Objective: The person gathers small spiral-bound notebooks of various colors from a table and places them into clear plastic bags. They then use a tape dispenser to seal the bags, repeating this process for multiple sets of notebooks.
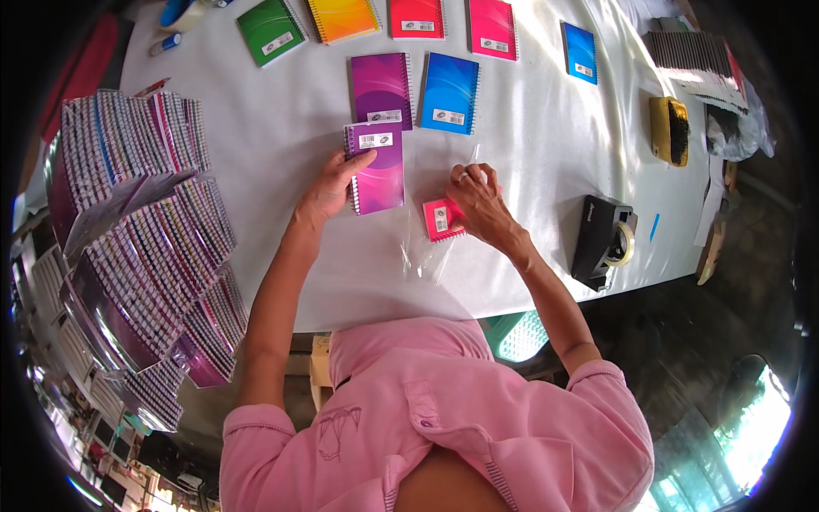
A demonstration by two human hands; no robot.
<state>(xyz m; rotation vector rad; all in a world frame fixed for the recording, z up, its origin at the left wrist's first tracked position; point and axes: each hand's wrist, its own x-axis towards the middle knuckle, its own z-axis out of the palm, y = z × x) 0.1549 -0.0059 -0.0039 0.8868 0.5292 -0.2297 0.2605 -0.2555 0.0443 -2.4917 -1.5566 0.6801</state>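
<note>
Pinched in my right hand (479, 205) is a small pink notebook (440, 218), my fingers closed on its right edge as it lies partly inside a clear plastic sleeve (424, 252) on the white table (529, 145). Flat beside it, my left hand (328, 189) rests with fingers spread on the left, spiral-bound edge of a purple notebook (378, 169), touching it without gripping.

Just beyond the purple notebook lie a second purple notebook (380, 88) and a blue notebook (450, 92), side by side. Farther up the table, a row runs green (270, 30), orange (343, 17), red (416, 17) and pink (491, 27), with a smaller blue one (579, 51) set apart to the right.

To my left, stacks of spiral notebooks (145, 230) stand packed on edge, fanning well past the table's side. To my right, a black tape dispenser (601, 241) sits near the table's front edge, with a yellow block with a dark top (669, 130) beyond it and another pile of spiral notebooks (693, 55) at the far corner. A roll of tape (183, 13) and a glue stick (165, 43) lie at the far left corner.

Sunlight dapples the white surface; the dark floor (682, 341) shows below its front edge.
</note>
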